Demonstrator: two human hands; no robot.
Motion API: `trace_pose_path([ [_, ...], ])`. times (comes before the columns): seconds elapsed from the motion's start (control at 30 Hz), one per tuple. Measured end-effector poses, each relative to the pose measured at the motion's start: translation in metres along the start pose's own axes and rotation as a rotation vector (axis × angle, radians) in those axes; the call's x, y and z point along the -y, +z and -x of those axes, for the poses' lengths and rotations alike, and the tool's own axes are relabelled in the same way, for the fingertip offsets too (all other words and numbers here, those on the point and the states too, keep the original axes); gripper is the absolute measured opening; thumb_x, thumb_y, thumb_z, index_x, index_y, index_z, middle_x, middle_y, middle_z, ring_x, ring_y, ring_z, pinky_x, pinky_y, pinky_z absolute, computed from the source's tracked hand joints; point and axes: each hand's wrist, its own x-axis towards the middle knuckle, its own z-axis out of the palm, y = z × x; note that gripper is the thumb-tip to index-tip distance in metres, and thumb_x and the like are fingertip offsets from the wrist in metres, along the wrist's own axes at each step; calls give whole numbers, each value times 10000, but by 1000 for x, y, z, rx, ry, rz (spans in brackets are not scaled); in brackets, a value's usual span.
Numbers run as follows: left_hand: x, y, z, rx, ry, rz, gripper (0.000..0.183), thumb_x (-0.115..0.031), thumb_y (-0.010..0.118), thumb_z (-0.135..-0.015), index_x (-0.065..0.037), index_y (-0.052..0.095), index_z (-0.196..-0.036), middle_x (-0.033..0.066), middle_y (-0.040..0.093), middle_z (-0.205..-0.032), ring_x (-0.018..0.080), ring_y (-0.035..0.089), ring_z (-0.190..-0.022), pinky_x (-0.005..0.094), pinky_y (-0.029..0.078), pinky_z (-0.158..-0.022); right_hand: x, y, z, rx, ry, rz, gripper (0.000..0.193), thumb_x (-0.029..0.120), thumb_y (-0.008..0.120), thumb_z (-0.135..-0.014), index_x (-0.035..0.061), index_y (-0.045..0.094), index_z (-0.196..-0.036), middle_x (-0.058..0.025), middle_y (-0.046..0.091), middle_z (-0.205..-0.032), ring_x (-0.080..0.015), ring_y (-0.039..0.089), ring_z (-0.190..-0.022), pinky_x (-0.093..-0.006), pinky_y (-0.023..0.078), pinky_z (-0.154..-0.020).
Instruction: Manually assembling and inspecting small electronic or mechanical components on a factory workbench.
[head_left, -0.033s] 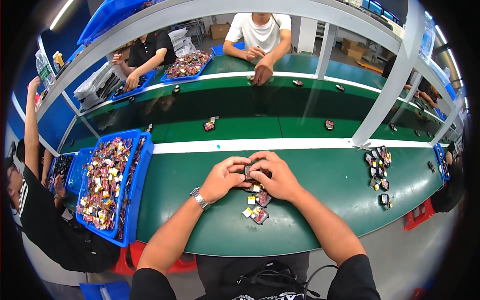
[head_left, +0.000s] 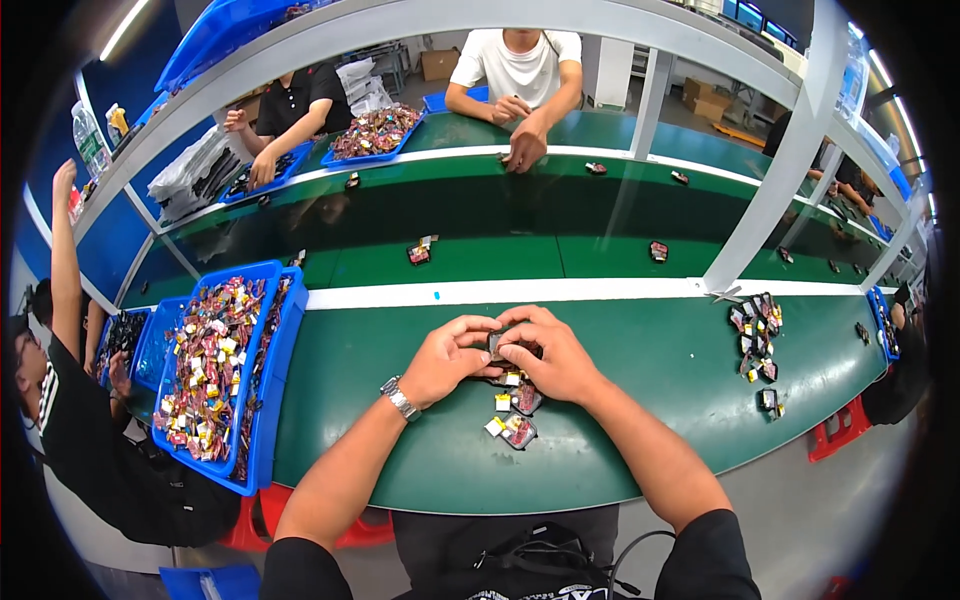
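Observation:
My left hand (head_left: 450,358) and my right hand (head_left: 555,357) meet over the green table, fingers curled and closed around a small black casing (head_left: 495,342). Both thumbs press at it, and the fingers hide most of its shape. Just below the hands lie a few small black-cased parts with reddish insides (head_left: 519,432) and white-and-yellow tabs. The upper ones of these are partly covered by my right hand. A metal-band watch (head_left: 400,397) is on my left wrist.
Blue trays (head_left: 205,375) heaped with similar parts stand to the left. A cluster of black parts (head_left: 755,330) lies on the right. Beyond a white rail (head_left: 560,289) runs a green belt with scattered parts. A grey post (head_left: 775,170) rises at right. Co-workers sit across and at left.

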Motion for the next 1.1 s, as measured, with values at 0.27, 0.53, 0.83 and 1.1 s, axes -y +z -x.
trace_pose_path([
  [0.27,4,0,-1,16,38,-37,400,21,576,-908,34,458,-1291,173,552,-1224,241,625,-1072,365,594,-888,-9,6,1,14,88,-227,156,170,625,-909,35,690,-952,-76,594,-1181,-184,618,-902,-316,491,-789],
  [0.53,4,-1,-2,2,-12,-23,390,18,560,-920,22,461,-1297,162,549,-1224,230,619,-1083,356,591,-886,-6,3,2,34,43,-62,167,182,622,-907,39,691,-958,-94,591,-1192,-251,549,-1110,-362,469,-885],
  [0.83,4,-2,-1,38,12,-43,370,24,520,-935,23,468,-1301,153,567,-1232,208,623,-1074,336,588,-887,0,2,2,40,114,-56,164,187,622,-901,40,686,-933,-97,583,-1207,-276,522,-1154,-376,441,-950],
  [1.1,5,0,-2,-4,-43,-26,308,19,521,-938,11,492,-1244,142,594,-1205,212,643,-1038,348,592,-879,7,5,5,20,-48,127,126,154,643,-870,41,689,-900,-114,578,-1208,-303,515,-1154,-393,441,-971],
])
